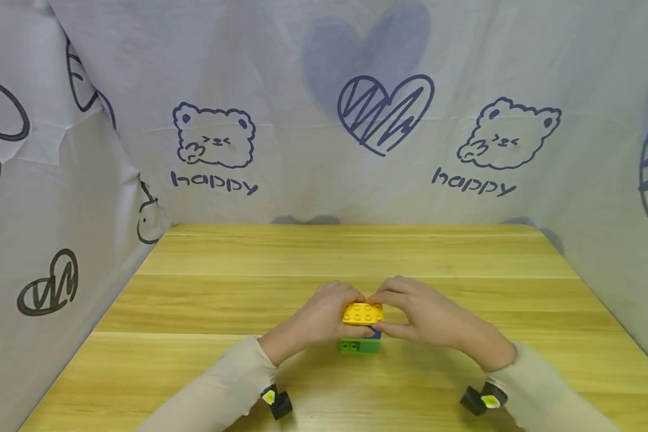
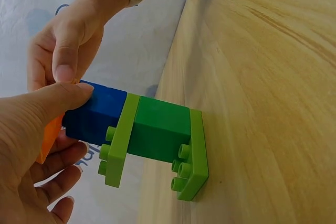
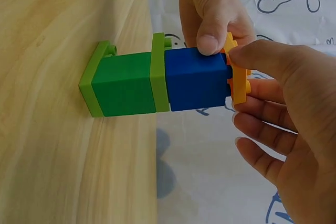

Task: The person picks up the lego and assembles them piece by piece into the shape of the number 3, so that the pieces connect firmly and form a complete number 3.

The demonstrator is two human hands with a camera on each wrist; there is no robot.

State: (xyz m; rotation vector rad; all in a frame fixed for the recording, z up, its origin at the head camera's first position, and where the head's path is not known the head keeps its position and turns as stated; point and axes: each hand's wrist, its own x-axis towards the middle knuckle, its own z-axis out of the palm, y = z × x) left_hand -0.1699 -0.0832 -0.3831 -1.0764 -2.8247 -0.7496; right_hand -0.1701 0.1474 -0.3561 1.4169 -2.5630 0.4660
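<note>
A stack of toy building bricks stands upright on the wooden table. From the bottom it has a light green plate, a green brick, another light green plate, a blue brick and a thin yellow brick on top. A narrow gap shows between yellow and blue in the right wrist view. My left hand holds the yellow brick from the left, its thumb against the blue brick. From the right, my right hand pinches the yellow brick's edge, with its lower fingers spread.
The wooden table extends around the stack on all sides. Behind it hangs a pale cloth with printed hearts and bears, which also covers both sides. A small dark device sits at each wrist.
</note>
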